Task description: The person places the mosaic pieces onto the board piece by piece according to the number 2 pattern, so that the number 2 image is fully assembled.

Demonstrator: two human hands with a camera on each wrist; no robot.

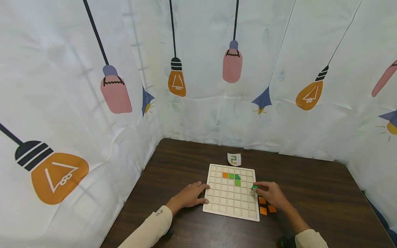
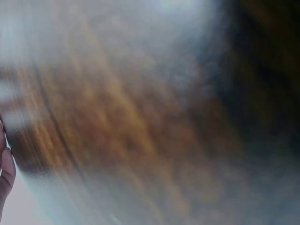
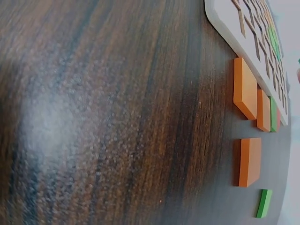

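Observation:
A pale wooden grid board (image 1: 220,199) lies on the dark table. In its upper part sit an orange tile (image 1: 225,175), a green tile (image 1: 231,176), a darker green tile (image 1: 237,177) with a pale corner, and a light green tile (image 1: 237,183) below that one. My left hand (image 1: 193,196) rests at the board's left edge, thumb and fingers apart, touching the rim. Over the right edge, my right hand (image 1: 271,193) pinches a green tile (image 1: 254,187) between thumb and fingers. The left wrist view is mostly blurred, with fingertips (image 2: 6,173) at its left border.
Several loose tiles lie right of the board, among them an orange tile (image 3: 245,89), another orange tile (image 3: 250,161) and a green tile (image 3: 264,203). Behind the board is a small printed paper (image 1: 234,159) with a coloured grid pattern. A patterned white curtain (image 1: 201,117) borders the table.

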